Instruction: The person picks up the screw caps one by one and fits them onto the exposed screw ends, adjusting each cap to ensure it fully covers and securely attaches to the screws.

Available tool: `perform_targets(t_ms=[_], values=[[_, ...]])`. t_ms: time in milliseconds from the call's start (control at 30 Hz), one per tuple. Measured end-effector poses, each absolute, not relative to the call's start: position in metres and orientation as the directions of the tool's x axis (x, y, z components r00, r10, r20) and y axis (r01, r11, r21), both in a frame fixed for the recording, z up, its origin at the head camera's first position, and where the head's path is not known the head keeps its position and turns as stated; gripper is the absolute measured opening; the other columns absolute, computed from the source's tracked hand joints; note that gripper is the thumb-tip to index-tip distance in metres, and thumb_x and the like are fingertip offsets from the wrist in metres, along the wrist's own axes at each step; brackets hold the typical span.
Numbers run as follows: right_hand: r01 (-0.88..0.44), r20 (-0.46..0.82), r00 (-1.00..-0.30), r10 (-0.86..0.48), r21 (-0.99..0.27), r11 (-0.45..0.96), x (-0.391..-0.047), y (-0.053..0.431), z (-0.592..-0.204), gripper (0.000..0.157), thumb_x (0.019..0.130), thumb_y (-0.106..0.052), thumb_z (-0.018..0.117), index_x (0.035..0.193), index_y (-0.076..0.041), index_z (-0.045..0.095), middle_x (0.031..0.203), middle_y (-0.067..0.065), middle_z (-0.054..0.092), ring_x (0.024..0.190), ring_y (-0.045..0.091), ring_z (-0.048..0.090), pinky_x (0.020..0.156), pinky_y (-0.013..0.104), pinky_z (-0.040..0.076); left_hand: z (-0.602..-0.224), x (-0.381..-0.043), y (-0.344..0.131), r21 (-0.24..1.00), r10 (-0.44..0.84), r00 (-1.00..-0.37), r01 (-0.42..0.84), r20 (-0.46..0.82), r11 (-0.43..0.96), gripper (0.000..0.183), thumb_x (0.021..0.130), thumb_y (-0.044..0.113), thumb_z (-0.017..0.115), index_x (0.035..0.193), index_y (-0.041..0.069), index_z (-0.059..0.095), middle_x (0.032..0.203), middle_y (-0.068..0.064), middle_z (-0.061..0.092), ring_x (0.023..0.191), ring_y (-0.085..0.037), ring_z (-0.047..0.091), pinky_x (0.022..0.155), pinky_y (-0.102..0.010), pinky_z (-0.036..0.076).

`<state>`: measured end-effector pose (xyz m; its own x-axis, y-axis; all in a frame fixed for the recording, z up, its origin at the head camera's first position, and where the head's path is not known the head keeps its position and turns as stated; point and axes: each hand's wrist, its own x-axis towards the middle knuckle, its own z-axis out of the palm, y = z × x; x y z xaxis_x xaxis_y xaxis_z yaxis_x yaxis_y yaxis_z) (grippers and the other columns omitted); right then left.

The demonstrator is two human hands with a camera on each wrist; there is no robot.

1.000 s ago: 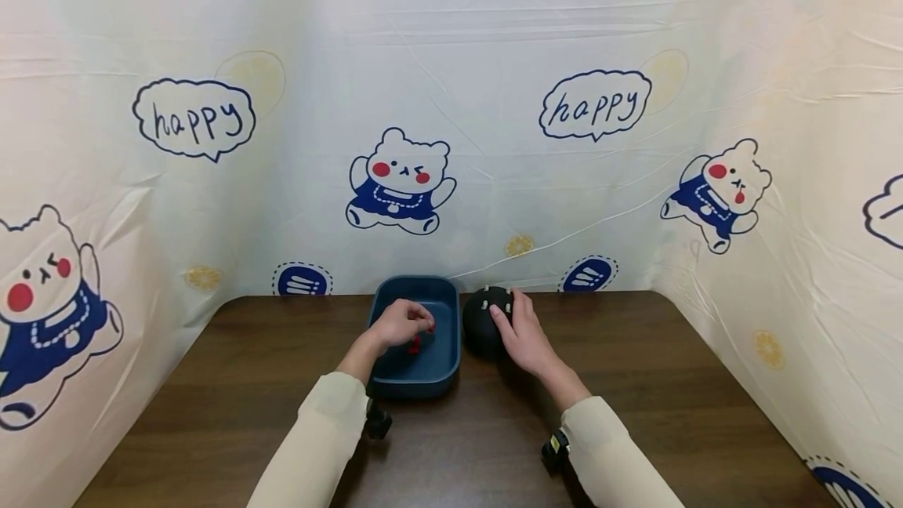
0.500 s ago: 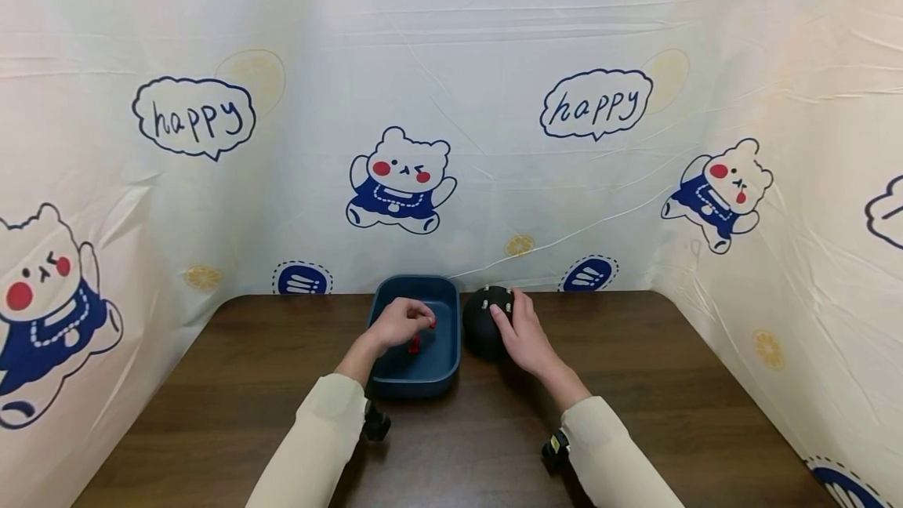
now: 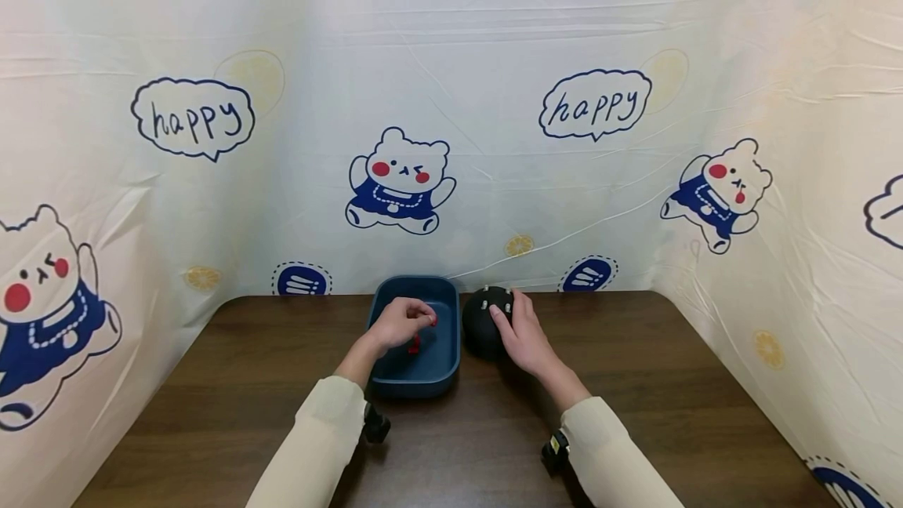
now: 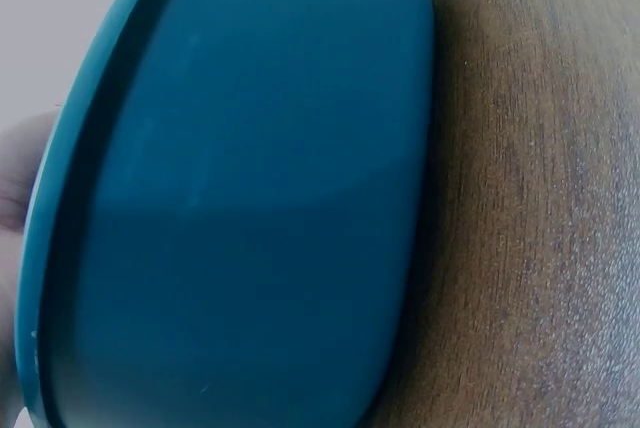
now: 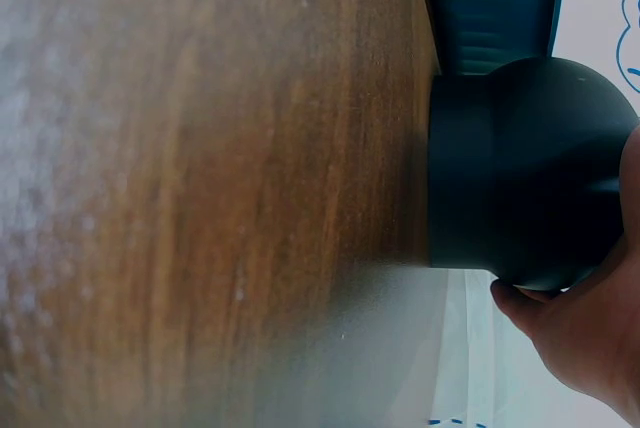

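My left hand (image 3: 400,324) reaches over the blue tray (image 3: 443,363) and pinches a small red piece (image 3: 433,321) between thumb and fingertips. Below that hand, another small red piece (image 3: 414,346) lies in the tray. Just right of the tray stands a round black object (image 3: 481,334) with several small pale pegs on top; the right wrist view shows its rounded body on a straight-sided base. My right hand (image 3: 525,337) holds its right side, thumb toward the top. In the left wrist view the tray wall (image 4: 250,178) hides most of the left hand.
Both things stand near the back edge of the dark wooden table (image 3: 480,445). A patterned curtain (image 3: 494,179) hangs right behind it and along both sides. Small black cameras (image 3: 376,423) sit at the wrists, by the pale sleeves.
The red piece at my left fingertips has shifted very slightly toward the back of the tray. The right hand and the black object have stayed in place.
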<state>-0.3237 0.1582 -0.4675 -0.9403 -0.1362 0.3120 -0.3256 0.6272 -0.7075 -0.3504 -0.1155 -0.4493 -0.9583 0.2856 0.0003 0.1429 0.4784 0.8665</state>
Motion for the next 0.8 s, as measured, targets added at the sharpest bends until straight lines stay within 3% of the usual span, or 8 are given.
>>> perform_targets(t_ms=[433,800], values=[[-0.325,0.316,-0.94,-0.131,-0.706,0.629,-0.3234,0.1577,-0.4682,0.068,0.109,-0.042,0.044,0.157,0.002,0.023,0.156,0.026,0.031,0.141,0.04,0.038,0.118,0.056,0.031,-0.4485,-0.3485,-0.1136,0.876,0.291,-0.957,0.146,0.007,0.459,0.016,0.102,0.013,0.064,0.111,0.007,0.074,0.103,-0.007,0.071,0.095,-0.039,0.063,0.076,-0.035,0.055],[-0.325,0.316,-0.94,-0.132,-0.706,0.629,-0.3238,0.1577,-0.4676,0.068,0.109,-0.043,0.044,0.157,0.001,0.023,0.156,0.026,0.03,0.141,0.04,0.038,0.117,0.057,0.031,-0.4472,-0.3482,-0.11,0.861,0.301,-0.953,0.181,0.034,0.475,0.02,0.102,0.017,0.064,0.114,0.004,0.074,0.102,-0.005,0.071,0.092,-0.025,0.062,0.081,-0.035,0.055]])
